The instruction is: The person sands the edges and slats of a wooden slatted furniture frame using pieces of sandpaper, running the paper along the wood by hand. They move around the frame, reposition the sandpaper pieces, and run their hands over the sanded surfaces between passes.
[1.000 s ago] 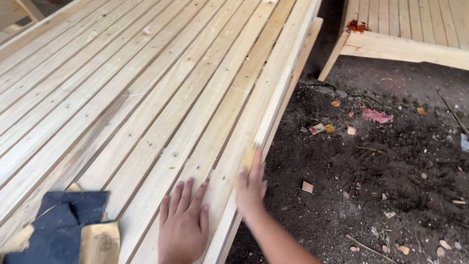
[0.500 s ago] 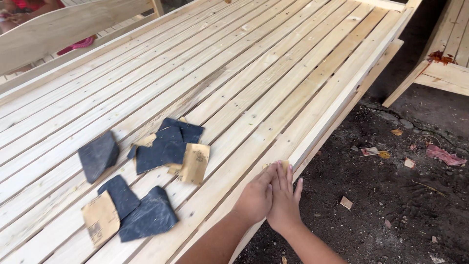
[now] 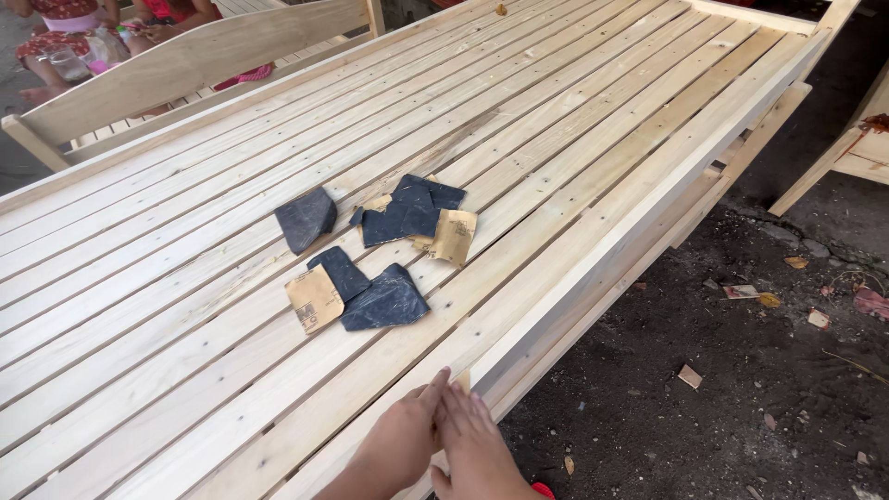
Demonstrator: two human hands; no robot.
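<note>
Wooden slats [image 3: 556,139] of pale, unfinished timber made up a long bed frame that ran from the lower left to the upper right of the view, with narrow gaps between the boards. Both hands rested at its near edge rail [image 3: 593,278], low in the picture. The left hand [image 3: 403,435] and the right hand [image 3: 477,444] lay side by side, pressed together along the fingers, flat and holding nothing, fingertips pointing up the frame.

Further in on the slats lay scraps of sandpaper [image 3: 384,301], some dark side up, some showing tan backing, in two loose clusters well apart from the hands; a second bunch [image 3: 412,218] sat just beyond the first, and one dark piece [image 3: 304,219] lay alone to the left.

Beyond the frame stood a wooden headboard [image 3: 185,69]. Behind it a person [image 3: 65,28] in red clothing sat. To the right, the ground [image 3: 741,389] was dark bare earth littered with wood chips and dry leaves, and part of another wooden frame [image 3: 861,153] showed at the edge.
</note>
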